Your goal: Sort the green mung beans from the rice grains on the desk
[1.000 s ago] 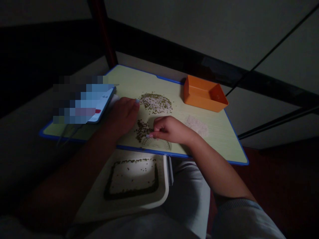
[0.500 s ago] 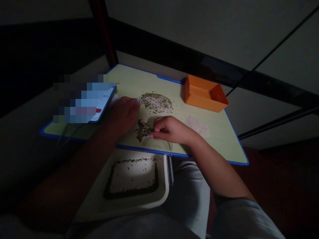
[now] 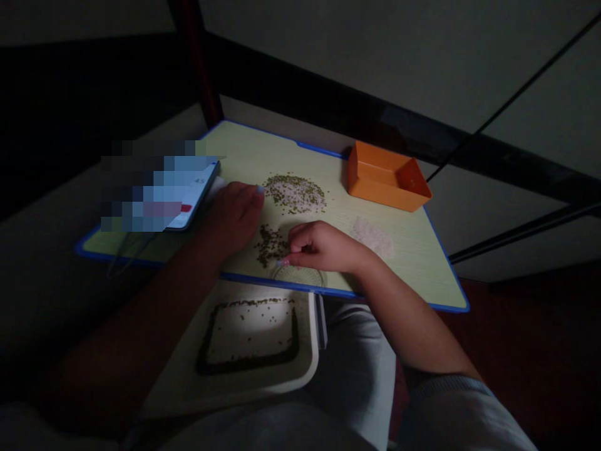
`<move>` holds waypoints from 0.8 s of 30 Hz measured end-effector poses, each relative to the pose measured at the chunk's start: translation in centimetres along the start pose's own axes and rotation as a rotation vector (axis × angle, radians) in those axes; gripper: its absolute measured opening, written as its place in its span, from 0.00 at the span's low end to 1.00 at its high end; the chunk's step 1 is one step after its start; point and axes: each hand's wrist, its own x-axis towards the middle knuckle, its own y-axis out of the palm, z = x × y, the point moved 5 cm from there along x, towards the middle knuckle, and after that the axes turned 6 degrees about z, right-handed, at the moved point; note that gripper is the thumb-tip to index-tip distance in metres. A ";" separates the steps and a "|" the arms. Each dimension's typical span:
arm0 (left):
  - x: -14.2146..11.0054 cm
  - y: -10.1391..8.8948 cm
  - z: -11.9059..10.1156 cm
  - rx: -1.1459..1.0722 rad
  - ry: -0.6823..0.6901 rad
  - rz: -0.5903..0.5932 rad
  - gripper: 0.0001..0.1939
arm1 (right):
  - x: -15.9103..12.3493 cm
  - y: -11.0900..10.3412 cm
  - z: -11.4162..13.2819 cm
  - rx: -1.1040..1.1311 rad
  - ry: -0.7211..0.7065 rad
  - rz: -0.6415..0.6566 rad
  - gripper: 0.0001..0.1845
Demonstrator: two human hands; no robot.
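My left hand (image 3: 232, 216) lies flat on the pale green lap table (image 3: 413, 263), fingers stretched toward a mixed pile of white grains and green beans (image 3: 294, 191). My right hand (image 3: 319, 246) is curled with its fingers pinched together, fingertip pressing at the edge of a small heap of green beans (image 3: 270, 243), right above a small clear glass dish (image 3: 297, 274) at the table's front edge. What the pinched fingers hold, if anything, is hidden. A separate patch of white grains (image 3: 373, 237) lies to the right of that hand.
An orange plastic box (image 3: 387, 176) stands at the table's far right corner. A lit phone (image 3: 188, 197) rests at the left. A white tray (image 3: 188, 391) on my lap holds green beans along its inner rim. Dark metal bars run behind the table.
My right hand has shifted slightly down toward the glass dish, its fingertip sliding along the bean heap. The left hand has stayed in place.
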 end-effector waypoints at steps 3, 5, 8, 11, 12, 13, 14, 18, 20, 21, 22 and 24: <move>0.0 0.0 0.0 -0.005 -0.009 0.006 0.23 | 0.0 -0.2 0.0 -0.018 0.004 -0.046 0.25; 0.0 -0.1 -0.1 -0.003 -0.012 0.003 0.23 | 0.1 -0.1 -0.1 -0.040 0.012 -0.054 0.24; -0.1 -0.1 -0.2 0.005 -0.012 -0.007 0.25 | 0.5 0.2 -0.1 -0.069 0.022 -0.046 0.25; -0.2 -0.2 -0.4 0.004 -0.011 -0.003 0.24 | 0.6 0.2 -0.2 -0.098 0.062 -0.051 0.25; -0.2 -0.2 -0.4 0.003 -0.013 -0.004 0.24 | 0.6 0.1 -0.3 -0.112 0.085 -0.058 0.25; -0.2 -0.2 -0.4 0.003 -0.014 -0.003 0.23 | 0.6 0.0 -0.4 -0.128 0.109 -0.067 0.25; -0.2 -0.2 -0.3 0.003 -0.015 0.000 0.23 | 0.6 -0.1 -0.5 -0.148 0.133 -0.079 0.25; 0.0 0.0 0.1 0.001 -0.009 -0.007 0.24 | 0.4 -0.6 -0.7 -0.256 0.214 -0.141 0.24; 0.0 0.1 0.3 -0.006 0.006 -0.029 0.24 | 0.3 -0.9 -0.8 -0.321 0.270 -0.170 0.22; 0.0 0.2 0.4 -0.009 0.013 -0.039 0.24 | 0.2 -1.1 -0.8 -0.350 0.305 -0.184 0.21; 0.0 0.2 0.5 -0.008 0.018 -0.048 0.25 | 0.1 -1.2 -0.8 -0.376 0.339 -0.193 0.20; 0.0 0.3 0.6 -0.002 0.021 -0.053 0.26 | -0.2 -1.6 -0.8 -0.412 0.400 -0.198 0.18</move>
